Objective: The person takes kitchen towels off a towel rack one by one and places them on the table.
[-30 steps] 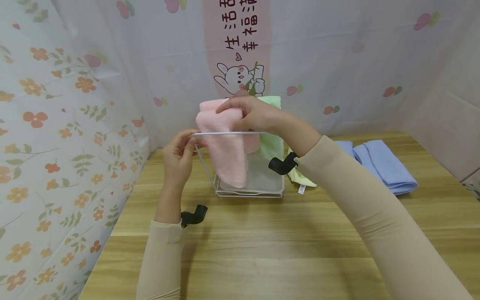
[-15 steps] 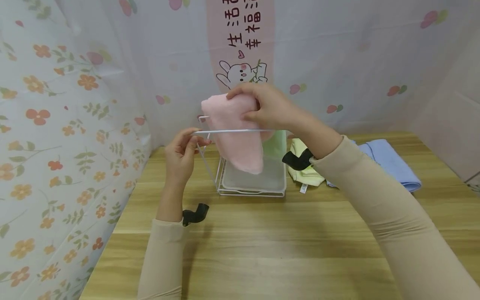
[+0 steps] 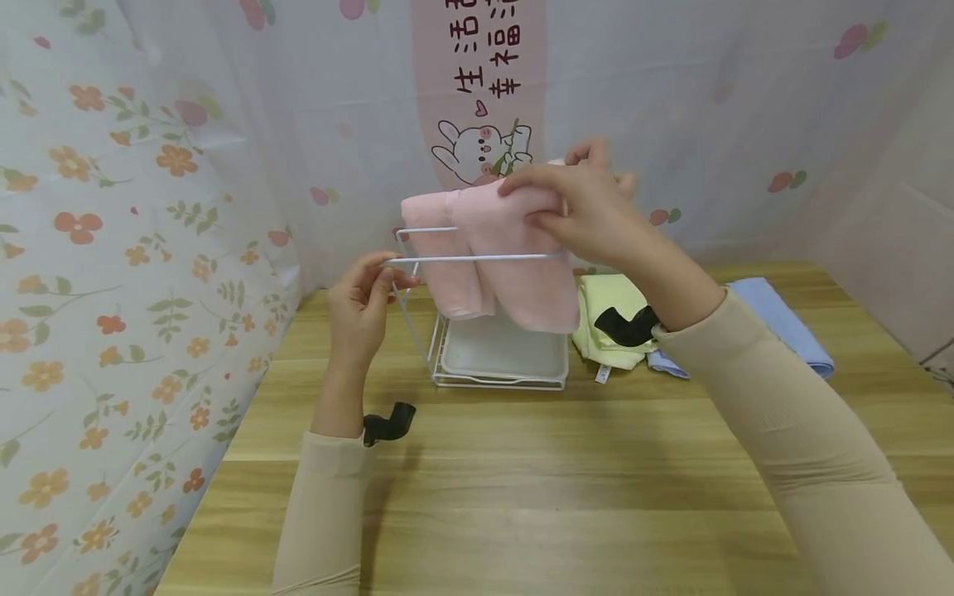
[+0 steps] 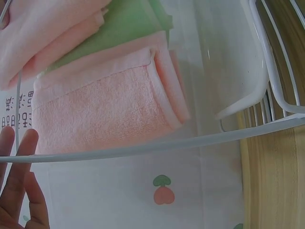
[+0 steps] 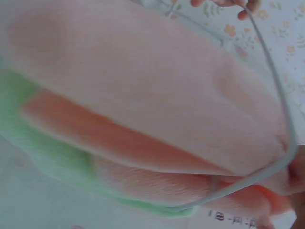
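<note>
A white wire rack stands on the table, and my left hand pinches the left end of its front top bar. At the rack's upper right, my right hand grips a folded pink towel between thumb and fingers; the towel hangs down behind the front bar. Beside it on the left hangs another folded pink piece, also filling much of the left wrist view. A green towel lies behind the pink ones in the left wrist view; the pink cloth hides it in the head view.
A white tray sits in the rack's base. Right of the rack are a crumpled yellow cloth with a small tag and a folded blue towel, partly covered by the right forearm. A printed curtain closes off the back and left.
My right hand has moved to the right and slightly up, taking the pink towel along the rack. The left hand stays on the bar. The green towel has gone from sight in the head view.
</note>
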### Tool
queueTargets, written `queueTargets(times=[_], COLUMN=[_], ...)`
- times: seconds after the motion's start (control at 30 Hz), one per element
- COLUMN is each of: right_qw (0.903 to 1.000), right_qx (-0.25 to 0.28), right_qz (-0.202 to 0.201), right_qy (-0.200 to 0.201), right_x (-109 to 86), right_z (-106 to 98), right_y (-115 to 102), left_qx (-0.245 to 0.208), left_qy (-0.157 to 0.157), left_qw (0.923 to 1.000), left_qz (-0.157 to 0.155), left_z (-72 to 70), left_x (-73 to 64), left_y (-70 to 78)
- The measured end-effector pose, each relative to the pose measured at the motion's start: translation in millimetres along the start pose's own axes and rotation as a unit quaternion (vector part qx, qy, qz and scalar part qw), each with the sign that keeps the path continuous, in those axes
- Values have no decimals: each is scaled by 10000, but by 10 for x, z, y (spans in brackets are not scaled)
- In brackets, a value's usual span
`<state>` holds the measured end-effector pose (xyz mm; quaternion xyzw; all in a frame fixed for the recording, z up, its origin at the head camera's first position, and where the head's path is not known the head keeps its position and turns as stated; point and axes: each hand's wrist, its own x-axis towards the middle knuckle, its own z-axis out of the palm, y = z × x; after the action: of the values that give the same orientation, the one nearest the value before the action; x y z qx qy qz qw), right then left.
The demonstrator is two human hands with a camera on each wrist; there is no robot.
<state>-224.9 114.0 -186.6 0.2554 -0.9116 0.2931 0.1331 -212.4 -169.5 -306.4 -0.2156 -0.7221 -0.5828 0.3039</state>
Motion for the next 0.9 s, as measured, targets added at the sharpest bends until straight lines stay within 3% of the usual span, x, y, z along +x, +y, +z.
queueTargets(times=[0.2,0.4,0.57,0.77,0.9], right_qw=[9931,9675,9331,8729,8420], right_qx=[985,2363,3394,4595,5011], right_qz=[-282,-305,-223,-431,-431], right_qy=[569,849,1169,1582,1952], right_x=[26,51,52,68,89], right_z=[58,52,52,103,133], right_y=[189,243,275,308,313], left_qx=[-8,23,24,6,-13], left_qy=[-44,-32,-21,-25,-22], left_qw=[10000,10000,10000,10000,10000], left_qz=[-33,26,83,24,15], left_z=[2,6,3,-1,-7], left_x=[-12,-4,1,-6,-4], left_y=[-17,-22,-33,-37,-49])
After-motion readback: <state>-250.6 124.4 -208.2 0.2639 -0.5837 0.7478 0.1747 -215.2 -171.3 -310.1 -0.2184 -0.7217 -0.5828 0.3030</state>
